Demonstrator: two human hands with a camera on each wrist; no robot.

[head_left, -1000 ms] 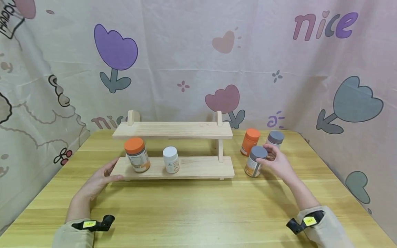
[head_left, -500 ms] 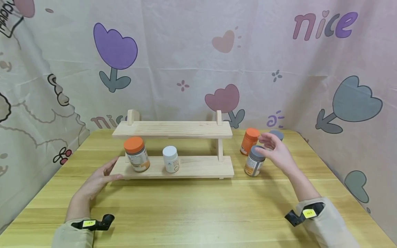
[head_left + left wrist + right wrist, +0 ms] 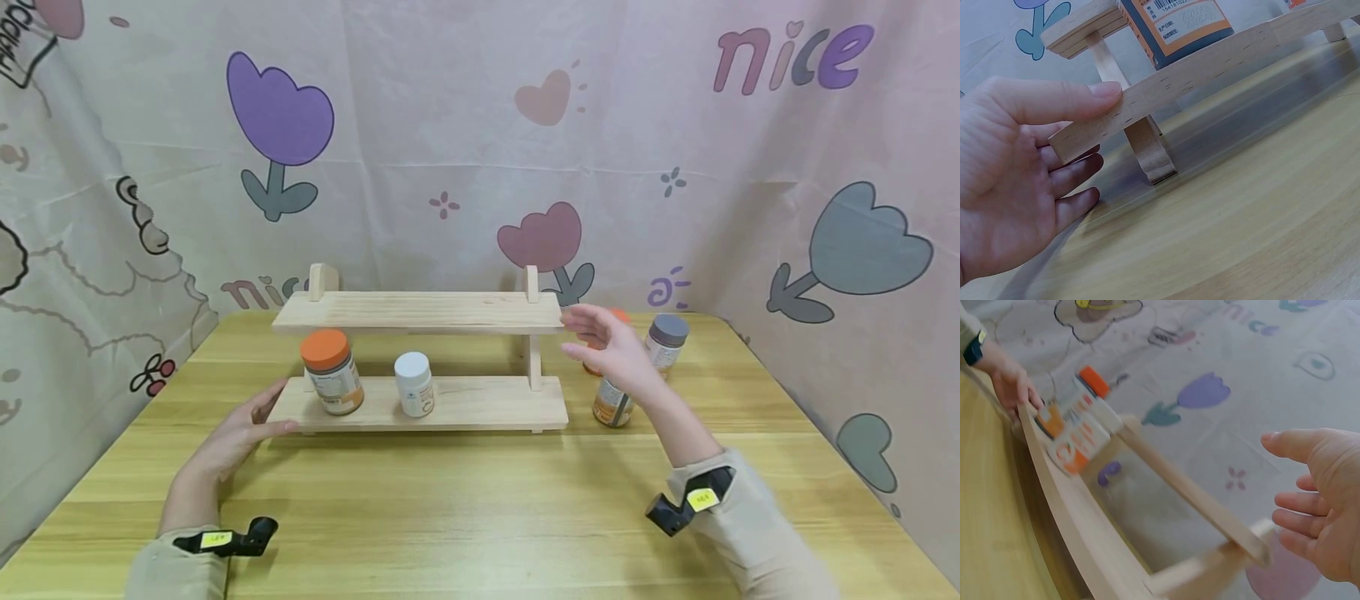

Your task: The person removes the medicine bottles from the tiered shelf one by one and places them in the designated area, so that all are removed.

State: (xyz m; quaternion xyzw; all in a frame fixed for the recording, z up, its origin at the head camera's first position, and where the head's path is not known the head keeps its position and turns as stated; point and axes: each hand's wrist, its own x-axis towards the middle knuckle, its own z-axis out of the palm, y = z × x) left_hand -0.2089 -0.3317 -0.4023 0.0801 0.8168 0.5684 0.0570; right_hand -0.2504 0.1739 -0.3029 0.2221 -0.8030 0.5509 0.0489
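Observation:
A two-tier wooden shelf rack (image 3: 465,408) stands on the table. My left hand (image 3: 238,432) holds the left end of its lower board; in the left wrist view the thumb (image 3: 1105,90) lies on the board's edge and the other fingers are behind it. My right hand (image 3: 611,350) holds nothing, fingers spread, beside the right end of the upper board (image 3: 420,310). On the lower board stand an orange-lidded jar (image 3: 330,375) and a small white bottle (image 3: 414,387). Behind my right hand, an orange bottle (image 3: 619,316) and a grey-lidded jar (image 3: 613,407) are partly hidden.
A second grey-lidded jar (image 3: 666,340) stands farther back on the right of the wooden table (image 3: 450,517). A printed curtain (image 3: 420,125) hangs behind and along both sides. The upper board has an upright post at each end.
My right hand has come away from the near grey-lidded jar, rising and moving left to the upper board's right end. The left hand stays on the rack.

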